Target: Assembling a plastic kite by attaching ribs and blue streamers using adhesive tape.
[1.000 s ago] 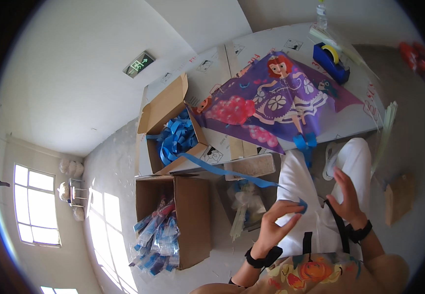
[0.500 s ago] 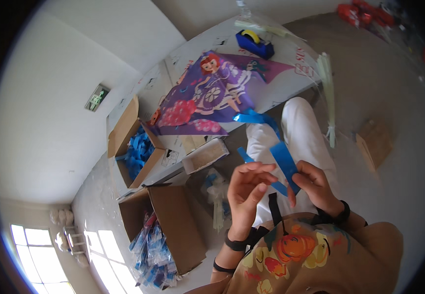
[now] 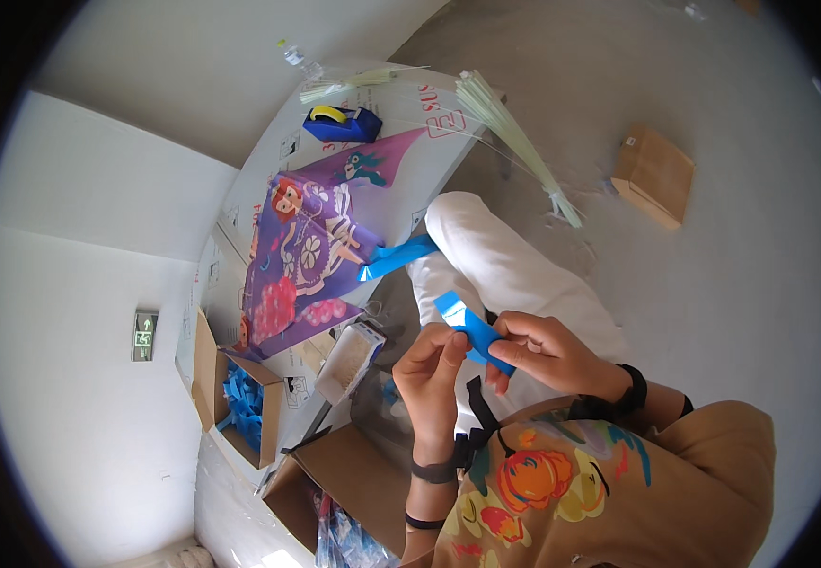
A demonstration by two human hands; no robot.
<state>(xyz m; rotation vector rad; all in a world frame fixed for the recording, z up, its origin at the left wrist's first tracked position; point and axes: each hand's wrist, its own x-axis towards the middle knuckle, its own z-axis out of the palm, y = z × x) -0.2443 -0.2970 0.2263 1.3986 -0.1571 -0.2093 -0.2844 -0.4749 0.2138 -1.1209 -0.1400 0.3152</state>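
Note:
A glossy blue strip (image 3: 460,317) of film-like material is stretched between my hands, above my lap. My left hand (image 3: 432,371) pinches its near side between thumb and fingertips. Thumb and fingers of my right hand (image 3: 547,356) are closed on its lower right end. Another blue stretch (image 3: 399,257) runs from the table edge to my white-trousered knee; whether it joins the held strip is hidden. Beyond my hands, a purple pointed sheet (image 3: 301,220), printed with a red-haired cartoon figure in a gown, lies on the table.
On the table (image 3: 408,182) are a blue tape dispenser (image 3: 342,124), pale thin sticks (image 3: 349,85), a small white box (image 3: 350,363) and a carton (image 3: 268,426) of blue strips. Another stick bundle (image 3: 514,137) overhangs the edge. A larger carton (image 3: 353,478) holds plastic-wrapped packets; a brown box (image 3: 654,178) stands on the floor.
The view has turned toward the right. My left hand, loosely open before, now pinches the blue strip. My right hand keeps hold, with the strip tilted more to the left.

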